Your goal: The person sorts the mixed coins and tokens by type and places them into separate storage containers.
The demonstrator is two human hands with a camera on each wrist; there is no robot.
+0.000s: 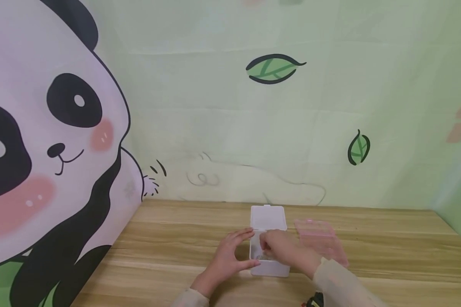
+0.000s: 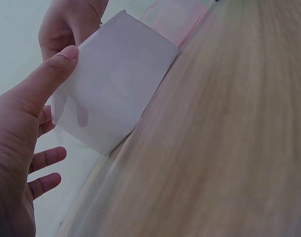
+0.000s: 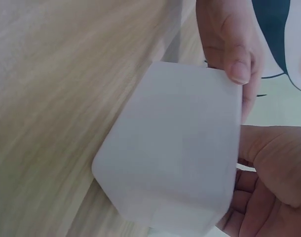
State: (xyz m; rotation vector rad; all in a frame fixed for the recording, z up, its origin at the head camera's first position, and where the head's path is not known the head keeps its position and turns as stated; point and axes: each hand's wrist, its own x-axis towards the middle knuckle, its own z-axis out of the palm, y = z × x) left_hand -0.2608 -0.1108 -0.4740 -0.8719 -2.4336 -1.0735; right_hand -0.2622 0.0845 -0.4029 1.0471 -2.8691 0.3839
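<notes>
Backdrop: A pale green cloth (image 1: 215, 106), printed with a panda (image 1: 74, 100) and leaves, rises along the tabletop's far edge.
Tabletop: The wood-grained tabletop (image 1: 399, 256) spreads beneath my two hands.
White box: Plain, opaque and smooth-walled, the white box (image 1: 269, 269) stands open about midway between the tabletop's left and right edges; small pale contents show inside, partly covered by my fingers.
Box's lie: Its lid (image 1: 268, 217) is folded back, tab toward the tabletop's far edge; box and lid together run lengthwise from near to far. The body's own long axis I cannot tell.
Pink case: A see-through pink case (image 1: 322, 243) lies beside the box, on the side of the tabletop's right edge, slanting from far left to near right.
Left hand: My left hand (image 1: 230, 252) grips the box's left side, thumb at the near corner, index finger at the far one.
Right hand: My right hand (image 1: 282, 246) dips bent fingers into the box; whether they pinch anything I cannot tell.
Dark object: A small dark object (image 1: 316, 300), cut off by the head view's bottom, sits beside my right sleeve (image 1: 342, 283).
</notes>
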